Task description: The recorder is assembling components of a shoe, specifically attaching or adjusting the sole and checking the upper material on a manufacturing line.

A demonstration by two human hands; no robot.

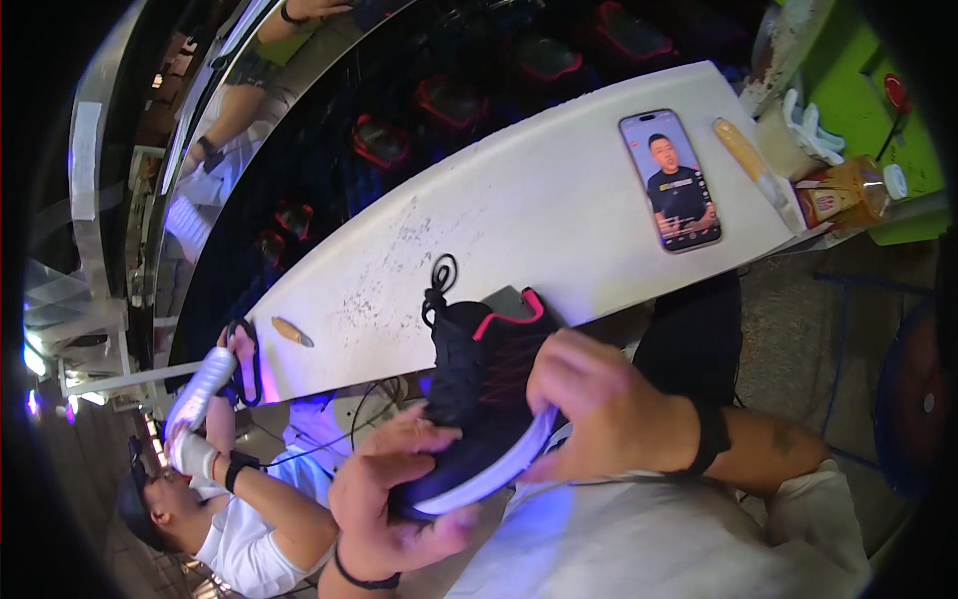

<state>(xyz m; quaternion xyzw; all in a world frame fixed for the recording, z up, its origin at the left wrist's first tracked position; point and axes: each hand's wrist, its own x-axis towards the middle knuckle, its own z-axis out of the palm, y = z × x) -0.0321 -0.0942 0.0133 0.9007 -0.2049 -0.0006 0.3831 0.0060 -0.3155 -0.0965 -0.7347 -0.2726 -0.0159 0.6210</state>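
Between my hands is a black sneaker (479, 399) with a white sole, pink-red trim at the collar and a loop of dark laces. It is tilted, toe toward me. My left hand (394, 489) is closed round the toe, thumb under the sole and fingers on the upper. At the sole's right side my right hand (599, 404), slightly blurred, has its fingers curled against the shoe. What the right fingertips touch is partly hidden. The sneaker's collar overlaps the edge of a white worktop (519, 190).
On the worktop lie a phone (671, 180) playing a video, a wooden-handled tool (748, 160) and a small tan piece (291, 331). An orange-liquid bottle (848, 195) stands right. Beyond are red-rimmed dark shapes (449, 100). At left, a co-worker (249, 519) holds a pale sole-like piece (203, 387).
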